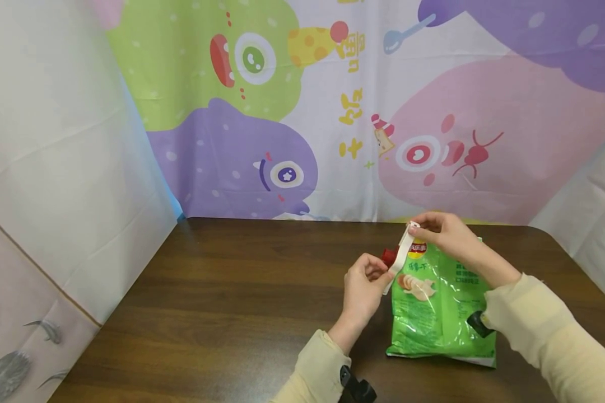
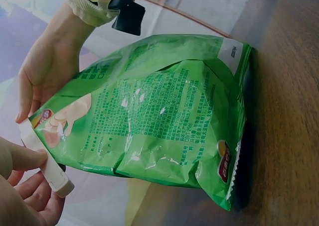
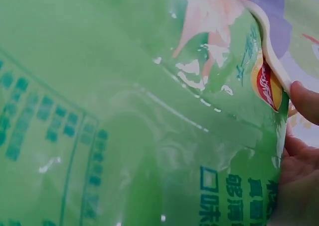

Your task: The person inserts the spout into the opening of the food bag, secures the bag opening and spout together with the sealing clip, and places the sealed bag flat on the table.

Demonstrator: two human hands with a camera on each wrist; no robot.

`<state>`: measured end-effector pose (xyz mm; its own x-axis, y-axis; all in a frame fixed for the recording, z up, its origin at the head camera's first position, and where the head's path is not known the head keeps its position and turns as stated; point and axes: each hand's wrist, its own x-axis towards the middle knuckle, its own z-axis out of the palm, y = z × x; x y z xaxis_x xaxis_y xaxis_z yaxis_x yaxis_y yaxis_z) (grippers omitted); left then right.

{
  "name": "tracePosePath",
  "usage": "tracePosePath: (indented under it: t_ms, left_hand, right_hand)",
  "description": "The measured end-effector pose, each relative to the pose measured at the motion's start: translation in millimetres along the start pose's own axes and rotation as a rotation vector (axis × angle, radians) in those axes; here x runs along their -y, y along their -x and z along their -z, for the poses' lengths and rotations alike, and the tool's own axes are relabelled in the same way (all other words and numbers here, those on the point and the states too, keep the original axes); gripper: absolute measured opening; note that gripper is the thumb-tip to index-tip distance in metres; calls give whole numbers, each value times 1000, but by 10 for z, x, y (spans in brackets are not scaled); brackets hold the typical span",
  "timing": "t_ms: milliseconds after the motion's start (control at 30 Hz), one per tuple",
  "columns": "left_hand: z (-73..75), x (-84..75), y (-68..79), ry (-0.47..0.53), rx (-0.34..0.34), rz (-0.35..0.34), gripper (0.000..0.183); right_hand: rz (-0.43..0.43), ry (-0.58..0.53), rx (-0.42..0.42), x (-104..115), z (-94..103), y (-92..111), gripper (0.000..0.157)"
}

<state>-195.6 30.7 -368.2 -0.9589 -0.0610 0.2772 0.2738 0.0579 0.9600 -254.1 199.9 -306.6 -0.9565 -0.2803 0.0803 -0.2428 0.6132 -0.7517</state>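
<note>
A green chip bag (image 1: 417,327) stands on the right part of the table, its printed back towards me. Along its top left edge runs a white bag clip (image 1: 405,249), slightly bowed. The lower end of this clip is pinched between thumb and fingers of my left hand (image 1: 361,286). My right hand (image 1: 447,238) pinches the upper end, thumb in front and fingers behind the bag. A small red piece (image 1: 389,257) sticks out behind the clip. In the right wrist view the clip (image 3: 267,37) bends along the bag's edge, next to a red and yellow logo.
The brown wooden table (image 1: 222,302) reaches back to a curtain (image 1: 343,184) printed with cartoon monsters. Pale cloth (image 1: 70,145) hangs at the left, and more white cloth (image 1: 602,196) at the right. Black cameras are strapped at both cream sleeves (image 1: 544,319).
</note>
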Motion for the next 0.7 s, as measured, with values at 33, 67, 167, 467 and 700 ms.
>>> tracePosePath:
  t_ms: [33, 67, 167, 467, 700]
  left_hand:
    - [-9, 42, -15, 4, -1, 1, 12]
    - [-20, 90, -28, 7, -4, 0, 12]
    - [-51, 223, -73, 14, -7, 2, 13]
    - [-63, 287, -94, 16, -12, 5, 16]
    - [-61, 294, -97, 5, -14, 12, 15]
  right_hand:
    - [-8, -5, 3, 1, 0, -3, 46]
    - [-14, -8, 5, 1, 0, -6, 47]
    - [-20, -19, 5, 4, -3, -11, 46]
    - [-21, -44, 2, 16, -5, -12, 44]
    - [-29, -50, 15, 14, -19, -31, 43]
